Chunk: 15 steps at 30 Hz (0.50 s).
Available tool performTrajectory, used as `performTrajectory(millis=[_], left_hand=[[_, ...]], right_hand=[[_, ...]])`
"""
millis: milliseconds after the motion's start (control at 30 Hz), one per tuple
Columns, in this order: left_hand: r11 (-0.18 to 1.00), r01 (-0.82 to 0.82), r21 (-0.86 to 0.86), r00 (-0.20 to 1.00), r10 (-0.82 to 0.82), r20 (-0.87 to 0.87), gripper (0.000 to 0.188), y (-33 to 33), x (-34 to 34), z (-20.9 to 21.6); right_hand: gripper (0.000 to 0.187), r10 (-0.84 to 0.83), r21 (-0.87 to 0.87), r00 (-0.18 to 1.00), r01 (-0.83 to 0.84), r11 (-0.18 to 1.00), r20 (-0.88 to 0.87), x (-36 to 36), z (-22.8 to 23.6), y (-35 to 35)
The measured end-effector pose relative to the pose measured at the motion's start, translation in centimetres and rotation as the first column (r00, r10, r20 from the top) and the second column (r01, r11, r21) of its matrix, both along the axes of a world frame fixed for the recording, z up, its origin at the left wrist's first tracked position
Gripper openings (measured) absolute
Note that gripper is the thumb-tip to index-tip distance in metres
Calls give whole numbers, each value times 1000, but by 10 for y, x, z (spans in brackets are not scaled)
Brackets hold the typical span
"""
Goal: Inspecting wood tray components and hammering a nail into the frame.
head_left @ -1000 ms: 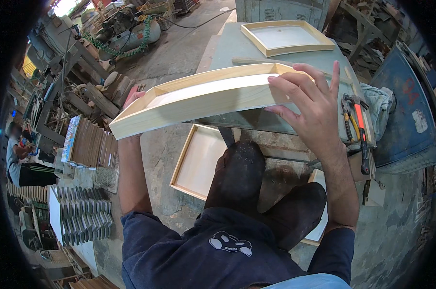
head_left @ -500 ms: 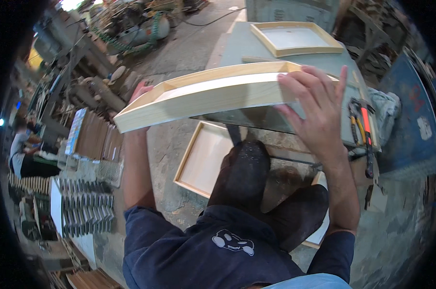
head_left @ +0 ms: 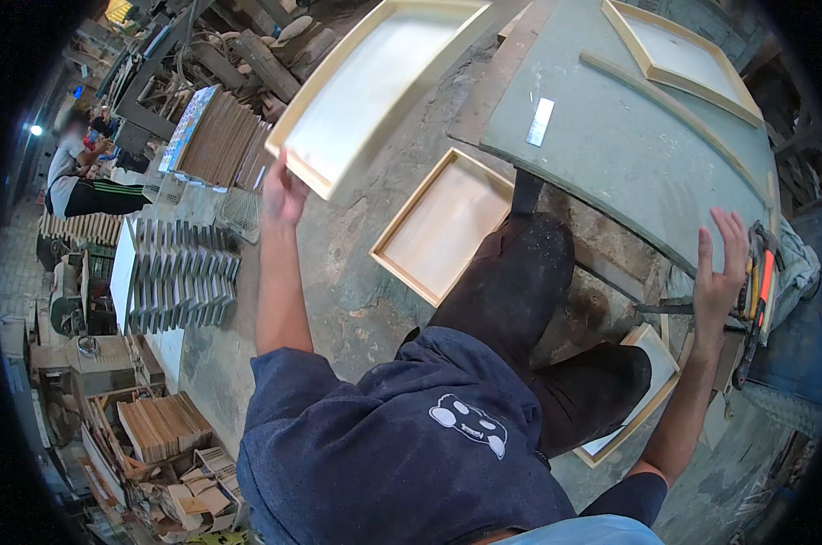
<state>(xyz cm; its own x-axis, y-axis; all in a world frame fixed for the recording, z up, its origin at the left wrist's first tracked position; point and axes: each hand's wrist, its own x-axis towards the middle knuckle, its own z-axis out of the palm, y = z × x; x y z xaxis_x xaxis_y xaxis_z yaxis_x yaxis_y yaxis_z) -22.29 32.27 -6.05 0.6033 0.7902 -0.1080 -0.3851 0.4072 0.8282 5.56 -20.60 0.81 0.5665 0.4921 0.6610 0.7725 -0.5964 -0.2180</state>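
My left hand [head_left: 284, 193] grips the near corner of a shallow wooden tray [head_left: 367, 89] with a white bottom, raised in front of me to the left. The tray tilts, and its far end runs past the upper edge of the view. Off to the right, my right hand [head_left: 722, 259] hangs empty near the table's edge, fingers stretched apart. Close to it lie pliers and other hand tools with orange and yellow handles [head_left: 763, 277]. On the grey-green table [head_left: 602, 154] are a second wooden tray [head_left: 683, 50], a long wooden strip [head_left: 674, 118] and a small pale rectangular piece [head_left: 540, 122].
A wooden tray [head_left: 443, 227] lies on the floor by my left knee, another [head_left: 652, 359] beside my right leg. At left are stacked brown boards [head_left: 229, 136], piled angled frames [head_left: 179, 277] and a box of slats [head_left: 165, 427]. A person [head_left: 79, 173] works farther back.
My right hand has let go of the tray and moved down to the right. The tray has swung up and left in my left hand. The view has turned, showing more of the tabletop.
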Motion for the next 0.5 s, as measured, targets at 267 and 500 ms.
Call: performTrajectory(millis=[267, 500], left_hand=[[959, -91, -269, 976, 33, -213, 44, -27, -87, -180], [938, 32, -345, 973, -107, -203, 53, -89, -80, -255]], right_hand=[[23, -33, 68, 990, 43, 997, -137, -7, -38, 12], [26, -79, 52, 992, 85, 995, -97, -4, -40, 17]])
